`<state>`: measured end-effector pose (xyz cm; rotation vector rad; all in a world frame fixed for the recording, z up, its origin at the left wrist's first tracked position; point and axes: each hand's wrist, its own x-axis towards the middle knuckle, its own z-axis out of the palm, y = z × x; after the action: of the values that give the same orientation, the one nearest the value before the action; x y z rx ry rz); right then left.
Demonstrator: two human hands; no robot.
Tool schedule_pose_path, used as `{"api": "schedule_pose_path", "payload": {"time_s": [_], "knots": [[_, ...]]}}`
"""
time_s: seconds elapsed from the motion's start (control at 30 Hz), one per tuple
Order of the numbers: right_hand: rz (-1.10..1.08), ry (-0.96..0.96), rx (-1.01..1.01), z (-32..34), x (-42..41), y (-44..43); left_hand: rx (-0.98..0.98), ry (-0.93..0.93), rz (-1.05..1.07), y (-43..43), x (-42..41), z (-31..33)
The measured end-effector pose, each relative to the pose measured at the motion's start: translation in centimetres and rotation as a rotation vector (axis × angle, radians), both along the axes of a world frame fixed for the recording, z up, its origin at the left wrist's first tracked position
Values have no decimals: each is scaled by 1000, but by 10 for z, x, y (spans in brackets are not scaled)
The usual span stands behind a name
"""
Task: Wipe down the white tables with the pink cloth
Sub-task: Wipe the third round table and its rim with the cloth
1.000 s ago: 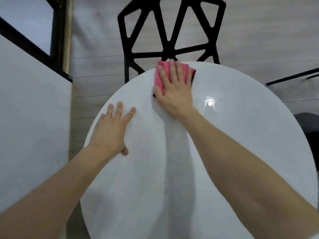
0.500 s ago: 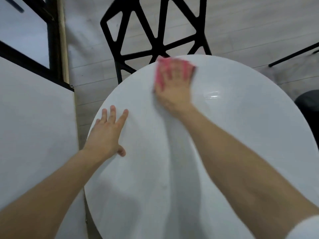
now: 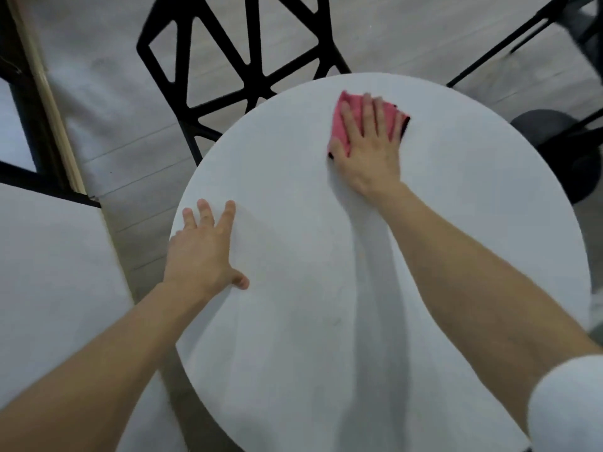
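Here, nearest the viewer, a white sleeve [image 3: 567, 406] shows at the lower right corner, and two bare forearms reach forward over the round white table [image 3: 293, 337]. The left hand [image 3: 202, 252] lies flat just inside the table's left rim, fingers straight and slightly spread, thumb out to the side, holding nothing. A second white table [image 3: 49, 272] fills the lower left, parted from the round one by a narrow strip of grey plank floor [image 3: 114, 141]. Bare tabletop lies between the two hands and runs on to the right rim. Farther on, the right hand [image 3: 368, 151] presses flat, fingers straight, on the pink cloth [image 3: 342, 119], which shows past the fingertips and beside the thumb. The cloth sits near the far rim, with a band of bare tabletop between it and the edge. Beyond the far-left rim stands a black chair [image 3: 241, 57] with an open triangular lattice; whether it touches the table cannot be told. A dark round stool [image 3: 554, 135] stands just off the right rim.
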<state>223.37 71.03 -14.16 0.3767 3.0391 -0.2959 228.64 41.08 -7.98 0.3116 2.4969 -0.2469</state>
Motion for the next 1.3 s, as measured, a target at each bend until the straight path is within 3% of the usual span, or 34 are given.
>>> {"api": "schedule_pose_path", "payload": {"time_s": [0.1, 0.2, 0.27, 0.37, 0.43, 0.5, 0.6, 0.7, 0.87, 0.93, 1.03, 1.13, 1.23, 1.3], "knots": [[451, 38, -28, -9, 76, -111, 8, 19, -23, 0, -1, 4], [712, 24, -34, -14, 121, -110, 7, 17, -59, 0, -1, 7], [597, 17, -24, -10, 97, -62, 4, 14, -74, 0, -1, 7], [104, -9, 9, 0, 40, 9, 2, 29, -68, 0, -1, 4], [-47, -13, 6, -5, 37, -5, 11, 27, -76, 0, -2, 4], [2, 67, -21, -10, 83, -66, 23, 22, -70, 0, 0, 6], [291, 135, -91, -17, 194, -155, 39, 22, -61, -1, 1, 8], [447, 80, -73, -19, 227, -138, 55, 31, -63, -3, 1, 5], [-77, 0, 9, -3, 99, -4, 66, 64, -49, -6, -2, -5], [-165, -12, 9, -10, 86, -2, 60, 75, -60, -6, -3, -5], [-114, 124, -15, -15, 152, -91, 59, 64, -56, -4, -1, -2], [235, 136, -73, -20, 250, -165, 50, 68, -55, -3, 2, 0], [415, 110, -83, -21, 256, -123, 53, 72, -41, -6, 5, -4], [223, 147, -17, -18, 206, -67, 69, 84, -22, -8, 4, -7]]}}
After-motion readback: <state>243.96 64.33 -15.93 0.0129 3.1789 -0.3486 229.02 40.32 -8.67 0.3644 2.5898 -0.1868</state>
